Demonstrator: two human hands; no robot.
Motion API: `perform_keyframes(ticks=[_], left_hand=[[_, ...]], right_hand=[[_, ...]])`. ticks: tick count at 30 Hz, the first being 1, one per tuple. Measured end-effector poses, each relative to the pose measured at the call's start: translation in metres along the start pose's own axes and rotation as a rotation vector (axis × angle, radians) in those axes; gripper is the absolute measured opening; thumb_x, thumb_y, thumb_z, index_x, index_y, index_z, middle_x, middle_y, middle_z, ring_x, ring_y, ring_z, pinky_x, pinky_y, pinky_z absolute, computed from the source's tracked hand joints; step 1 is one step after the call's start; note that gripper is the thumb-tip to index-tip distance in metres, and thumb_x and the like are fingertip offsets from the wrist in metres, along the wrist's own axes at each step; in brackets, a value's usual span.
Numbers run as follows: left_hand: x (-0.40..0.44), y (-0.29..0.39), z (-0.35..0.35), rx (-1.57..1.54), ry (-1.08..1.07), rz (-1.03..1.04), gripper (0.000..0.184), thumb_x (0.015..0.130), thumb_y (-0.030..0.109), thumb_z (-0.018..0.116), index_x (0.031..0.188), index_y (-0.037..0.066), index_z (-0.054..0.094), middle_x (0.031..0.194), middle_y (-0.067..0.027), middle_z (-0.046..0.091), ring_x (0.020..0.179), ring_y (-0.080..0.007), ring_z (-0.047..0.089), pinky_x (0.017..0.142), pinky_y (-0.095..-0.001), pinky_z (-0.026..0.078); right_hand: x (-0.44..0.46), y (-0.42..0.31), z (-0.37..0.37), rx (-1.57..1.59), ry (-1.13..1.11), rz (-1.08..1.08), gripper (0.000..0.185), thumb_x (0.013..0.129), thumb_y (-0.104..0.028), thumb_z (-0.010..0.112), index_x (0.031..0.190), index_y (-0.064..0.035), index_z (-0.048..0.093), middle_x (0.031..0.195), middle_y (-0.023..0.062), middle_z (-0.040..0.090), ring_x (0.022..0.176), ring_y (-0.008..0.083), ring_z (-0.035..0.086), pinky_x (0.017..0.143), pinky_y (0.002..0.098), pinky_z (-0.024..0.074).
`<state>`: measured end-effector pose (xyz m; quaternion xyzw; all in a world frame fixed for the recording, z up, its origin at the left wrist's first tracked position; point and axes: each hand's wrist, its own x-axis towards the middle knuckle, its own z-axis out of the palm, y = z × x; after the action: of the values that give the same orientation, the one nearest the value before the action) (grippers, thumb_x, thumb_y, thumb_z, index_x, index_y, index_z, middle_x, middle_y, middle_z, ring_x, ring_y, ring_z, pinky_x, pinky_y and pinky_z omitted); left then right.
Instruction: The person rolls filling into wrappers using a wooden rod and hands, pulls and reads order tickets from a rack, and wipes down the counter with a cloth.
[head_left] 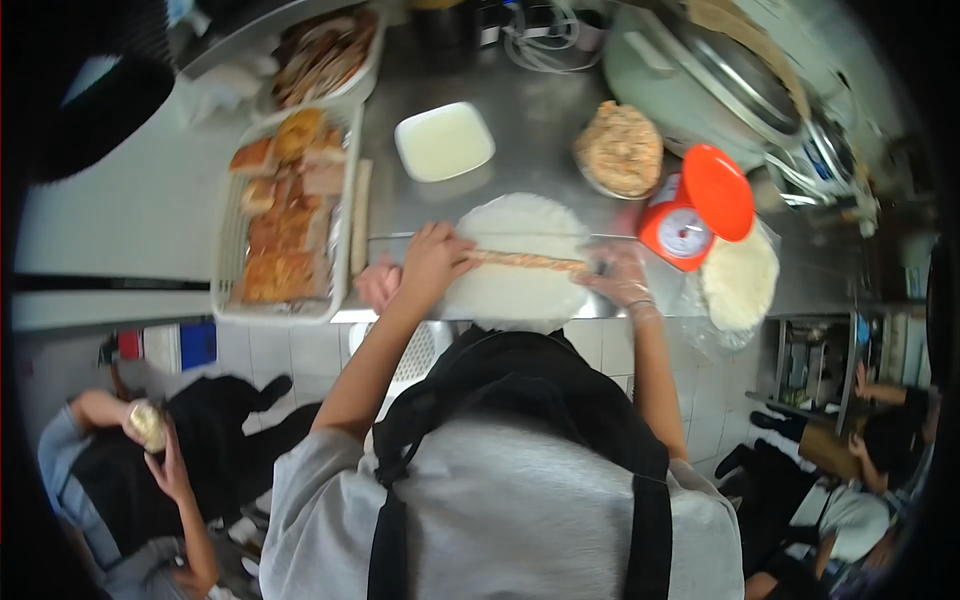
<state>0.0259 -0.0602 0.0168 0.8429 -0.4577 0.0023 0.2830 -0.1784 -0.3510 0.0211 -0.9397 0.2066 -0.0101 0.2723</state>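
A thin round sheet of dough [520, 218] lies on the steel counter in front of me, with a narrow strip of orange-flecked filling [525, 260] running across it. My left hand [437, 262] rests palm down at the left end of the strip, its fingers stretched over the dough's edge. At the opposite end is my right hand [620, 276] in a clear plastic glove, somewhat blurred, fingers bent together on the filling. A pink, crumpled-looking thing [378, 284] sits beside my left wrist; its kind is unclear.
A bowl heaped with filling [620, 150] stands beside a red kitchen scale [684, 228]. More dough [740, 275] lies on plastic at the right. A white dish [444, 142], rolling pin [361, 215] and basket of baked slabs [222, 265] are left. Co-workers stand on both sides.
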Motion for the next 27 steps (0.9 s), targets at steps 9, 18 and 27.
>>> perform_keyframes(ticks=[9,18,27], left_hand=[[-0.003,-0.010,-0.009,-0.016,-0.027,0.005,0.030,0.070,0.029,0.082,0.098,0.019,0.079,0.093,-0.0006,0.060,0.096,-0.0232,0.056,0.085,-0.0397,0.043],[-0.006,-0.022,-0.014,0.038,-0.106,-0.031,0.031,0.071,0.029,0.082,0.100,0.018,0.078,0.097,0.0004,0.065,0.102,-0.0219,0.057,0.090,-0.0393,0.042],[-0.013,-0.006,-0.017,0.118,-0.022,-0.016,0.039,0.072,0.023,0.079,0.111,0.017,0.073,0.103,-0.0011,0.063,0.103,-0.0242,0.056,0.091,-0.0387,0.043]], right_hand=[[0.028,-0.113,0.020,-0.123,0.064,-0.305,0.092,0.057,-0.037,0.090,0.139,-0.0134,0.055,0.125,0.0140,0.062,0.121,0.0316,0.052,0.105,0.0411,0.0401],[0.061,-0.133,0.093,-0.162,-0.010,-0.461,0.030,0.076,-0.032,0.075,0.101,-0.0158,0.076,0.100,0.0097,0.069,0.103,0.0298,0.060,0.091,0.0437,0.0478],[0.020,-0.036,0.046,-0.144,0.085,-0.298,0.033,0.077,-0.036,0.076,0.106,-0.0198,0.077,0.101,0.0064,0.071,0.104,0.0284,0.061,0.098,0.0418,0.0450]])
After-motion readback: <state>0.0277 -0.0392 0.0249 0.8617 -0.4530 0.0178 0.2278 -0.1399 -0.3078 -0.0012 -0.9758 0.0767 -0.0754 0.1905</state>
